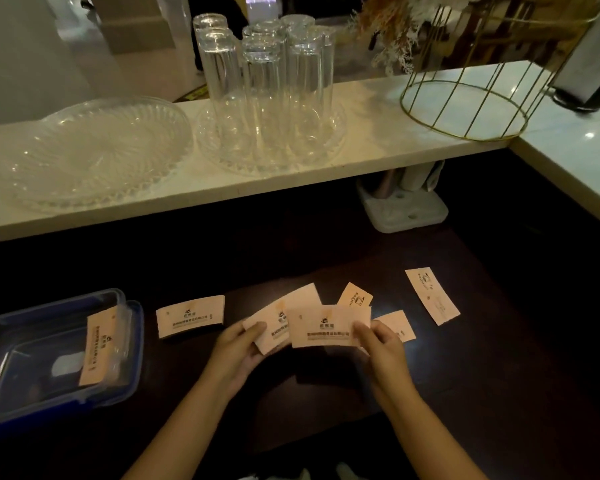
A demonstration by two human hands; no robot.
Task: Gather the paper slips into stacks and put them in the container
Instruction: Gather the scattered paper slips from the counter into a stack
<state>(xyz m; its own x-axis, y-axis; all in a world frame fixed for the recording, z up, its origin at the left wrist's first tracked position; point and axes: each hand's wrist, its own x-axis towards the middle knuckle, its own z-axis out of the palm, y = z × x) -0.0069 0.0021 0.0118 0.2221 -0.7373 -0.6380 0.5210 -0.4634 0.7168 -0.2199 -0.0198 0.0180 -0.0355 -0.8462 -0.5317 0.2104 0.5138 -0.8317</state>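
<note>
Pale pink printed paper slips lie on a dark table. My left hand (238, 355) grips a slip (274, 311) by its lower left edge. My right hand (383, 351) pinches another slip (328, 325) that overlaps the first. A small stack of slips (190, 316) rests to the left of my hands. Loose slips lie behind and to the right: one (355, 295), one (397, 325) and a long one (432, 295). The clear container with a blue rim (132, 341) stands at the left, with a slip stack (101, 344) leaning inside its right wall.
A pale counter ledge (378, 133) runs above the table, carrying a glass dish (94, 150), a glass tray (333, 140) with several upturned glasses (267, 84) and a gold wire basket (465, 102). A grey holder (406, 209) stands under the ledge.
</note>
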